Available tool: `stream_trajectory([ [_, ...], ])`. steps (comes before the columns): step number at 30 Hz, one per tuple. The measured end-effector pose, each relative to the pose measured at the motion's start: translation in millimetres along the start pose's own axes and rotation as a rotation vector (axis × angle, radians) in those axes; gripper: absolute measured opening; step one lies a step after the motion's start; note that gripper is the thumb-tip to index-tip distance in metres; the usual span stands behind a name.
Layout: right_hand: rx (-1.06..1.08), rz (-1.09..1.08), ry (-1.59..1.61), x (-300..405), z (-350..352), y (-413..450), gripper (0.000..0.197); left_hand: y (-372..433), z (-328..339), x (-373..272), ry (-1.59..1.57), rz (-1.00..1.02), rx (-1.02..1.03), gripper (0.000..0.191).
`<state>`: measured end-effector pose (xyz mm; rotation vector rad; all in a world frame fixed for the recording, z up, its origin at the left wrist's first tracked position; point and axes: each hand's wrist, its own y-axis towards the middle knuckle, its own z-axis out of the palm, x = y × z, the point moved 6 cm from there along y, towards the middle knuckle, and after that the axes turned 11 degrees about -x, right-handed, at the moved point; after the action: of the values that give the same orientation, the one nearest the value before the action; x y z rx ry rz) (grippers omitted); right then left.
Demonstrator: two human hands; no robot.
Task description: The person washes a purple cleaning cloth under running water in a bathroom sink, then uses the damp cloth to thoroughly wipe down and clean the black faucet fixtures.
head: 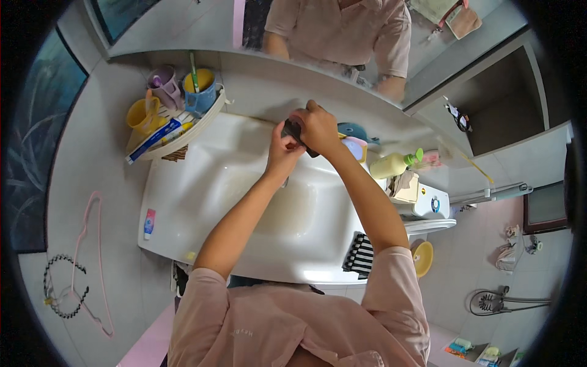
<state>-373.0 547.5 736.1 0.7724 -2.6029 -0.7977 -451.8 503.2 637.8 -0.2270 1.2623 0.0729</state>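
Observation:
Over the back of a white washbasin [257, 261], both hands meet at a small dark object [293, 130], whose exact kind I cannot tell. My left hand [284, 151] grips its lower left side, thumb and fingers bent around it. From above and the right, my right hand [317, 126] is closed on the same object and hides part of it. Something pinkish shows by the right fingers, too hidden to name. Just right of my right hand lie a blue whale-shaped item [355, 132] and a pale item in a yellow-edged holder [357, 147].
A corner shelf [208, 126] at back left holds cups, a toothbrush and toothpaste tubes. A green pump bottle [389, 166] lies right of the basin's back. A striped cloth [360, 256] rests on the right rim, a small tube [149, 224] on the left. A mirror [220, 27] spans the back wall.

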Motion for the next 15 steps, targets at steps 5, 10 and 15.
stream_trajectory([
  [5,0.085,0.102,0.148,3,-5,-21,0.022,4,-13,-2,-0.073,-0.017,-0.019,0.084],
  [10,0.091,0.022,0.119,2,-19,-26,0.017,-3,-5,-10,0.053,0.012,0.048,0.096],
  [15,0.035,0.056,-0.019,-12,5,1,0.017,0,3,0,0.140,0.082,0.076,0.095],
])
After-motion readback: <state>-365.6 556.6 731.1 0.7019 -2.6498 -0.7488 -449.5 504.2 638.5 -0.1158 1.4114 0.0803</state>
